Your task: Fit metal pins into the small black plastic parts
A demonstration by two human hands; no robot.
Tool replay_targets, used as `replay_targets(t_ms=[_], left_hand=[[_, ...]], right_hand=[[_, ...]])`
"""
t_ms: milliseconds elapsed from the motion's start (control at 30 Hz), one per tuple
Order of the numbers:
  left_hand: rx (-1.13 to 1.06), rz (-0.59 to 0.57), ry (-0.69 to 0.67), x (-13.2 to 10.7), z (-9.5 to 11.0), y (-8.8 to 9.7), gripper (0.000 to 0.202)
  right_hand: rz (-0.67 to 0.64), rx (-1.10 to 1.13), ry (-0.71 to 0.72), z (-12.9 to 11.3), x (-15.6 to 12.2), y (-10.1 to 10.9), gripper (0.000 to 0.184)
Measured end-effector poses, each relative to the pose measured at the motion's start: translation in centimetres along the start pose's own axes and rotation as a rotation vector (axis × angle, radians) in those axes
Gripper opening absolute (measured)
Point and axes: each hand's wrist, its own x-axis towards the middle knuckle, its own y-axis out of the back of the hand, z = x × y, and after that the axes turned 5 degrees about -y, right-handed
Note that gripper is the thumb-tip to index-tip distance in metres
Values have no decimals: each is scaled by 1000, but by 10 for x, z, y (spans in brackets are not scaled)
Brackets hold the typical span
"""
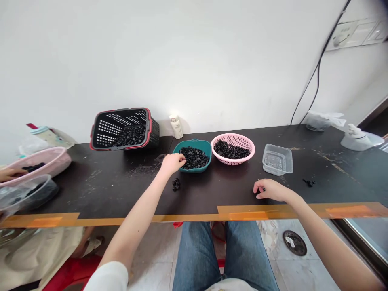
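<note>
Small black plastic parts (194,157) lie heaped in a teal bowl (200,168) on the dark tabletop (91,190). The left hand (172,163) sits at the bowl's near rim, its fingers (182,161) curled down onto the heap; the hand hides whether they have hold of any parts. The right hand (270,190) rests well apart, loosely curled just above or on the tabletop, its fingertips (256,187) bent downward. A dark speck beside them is too small to name, and I cannot tell whether that hand holds anything. Just in front of the teal bowl sits a small cluster of black parts (176,184), with another cluster (309,182) further right. Touching the bowl's far side is a pink colander (233,136), also filled with black parts, and beyond it stands a clear plastic tray (277,160). To the left, a black perforated basket (104,131) with a red rim tilts against the wall, holding more parts. At the far left, a co-worker's hand (9,174) reaches into a pink basin (57,158).
</note>
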Motion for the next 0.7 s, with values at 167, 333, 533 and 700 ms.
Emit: replay_targets(t_ms=[167,333,533,700], left_hand=[[-16,-167,10,40,6,-23,8],[-32,-170,31,54,12,-41,16],[-82,-187,20,69,21,-46,23],[-146,-167,5,70,23,-49,28]], right_hand=[[67,102,31,-3,4,-7,5],[304,360,32,-21,13,-4,9],[239,628,115,-54,33,-17,17],[146,755,150,-75,49,-30,20]])
